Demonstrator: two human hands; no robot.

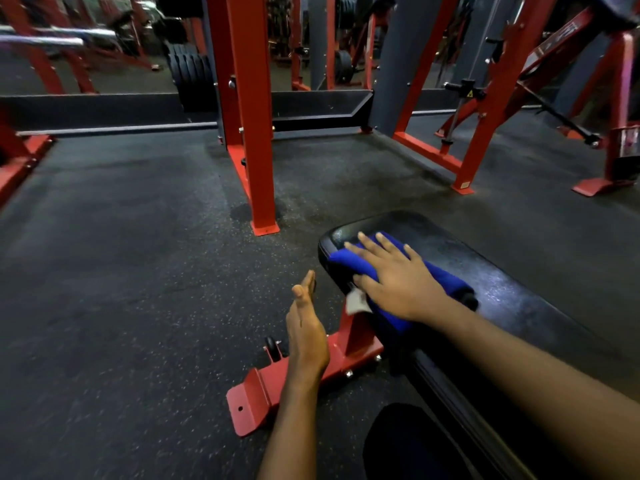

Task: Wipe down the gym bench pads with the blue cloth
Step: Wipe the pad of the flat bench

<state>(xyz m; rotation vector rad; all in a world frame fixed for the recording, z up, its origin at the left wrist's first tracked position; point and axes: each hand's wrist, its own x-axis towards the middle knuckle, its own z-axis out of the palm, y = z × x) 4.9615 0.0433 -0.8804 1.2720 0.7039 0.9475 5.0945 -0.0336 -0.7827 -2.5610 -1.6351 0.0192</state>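
Wiping looks partway done: the right hand, fingers spread flat, presses the blue cloth onto the padded surface at centre right. The nearer stretch likely remains, and the left hand hangs straight-fingered, empty.

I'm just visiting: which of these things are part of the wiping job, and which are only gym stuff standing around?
Part of the job: blue cloth; black bench pad; right hand, pressing flat on the cloth; left hand, holding nothing beside the bench.

Just around: red rack post; weight plates; bench's red foot; rubber floor.
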